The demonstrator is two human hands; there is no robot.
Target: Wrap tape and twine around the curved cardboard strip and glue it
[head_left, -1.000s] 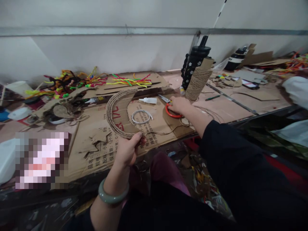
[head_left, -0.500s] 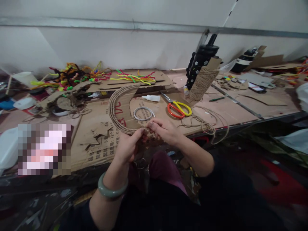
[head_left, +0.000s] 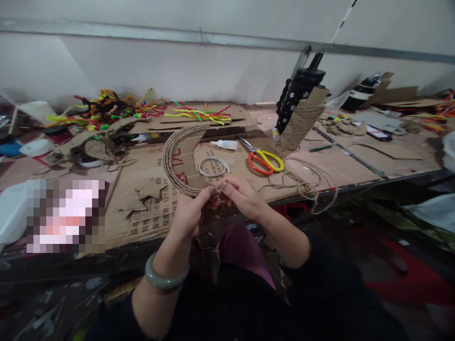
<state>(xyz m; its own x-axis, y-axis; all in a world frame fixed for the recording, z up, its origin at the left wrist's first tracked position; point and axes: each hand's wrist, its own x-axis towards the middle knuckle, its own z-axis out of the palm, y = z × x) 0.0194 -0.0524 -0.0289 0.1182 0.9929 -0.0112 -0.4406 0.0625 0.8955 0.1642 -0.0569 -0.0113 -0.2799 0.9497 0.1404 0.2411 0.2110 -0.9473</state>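
Observation:
A curved cardboard strip covered with rows of jute twine (head_left: pixel 170 161) arches up from my hands over the cardboard sheet. My left hand (head_left: pixel 190 213) is closed on its lower end, thumb on top. Close beside it, my right hand (head_left: pixel 243 196) pinches at the same end, where the twine strands run; the fingertips partly hide what they grip. Just beyond the hands lies a coil of white cord (head_left: pixel 213 167). Scissors with red and yellow handles (head_left: pixel 261 158) rest to the right of a small white glue bottle (head_left: pixel 224 144).
A twine spool (head_left: pixel 302 123) leans by a black flowered bottle (head_left: pixel 296 94). Loose twine (head_left: pixel 302 182) trails over the table's front edge. Colourful pipe cleaners (head_left: pixel 201 113) lie at the back. Printed cardboard (head_left: pixel 142 189) covers the table before me; a phone-like blurred object (head_left: pixel 66 215) lies left.
My right hand has come closer to the left, its thumb now at the strip's end. The left hand keeps its hold. The view has shifted slightly.

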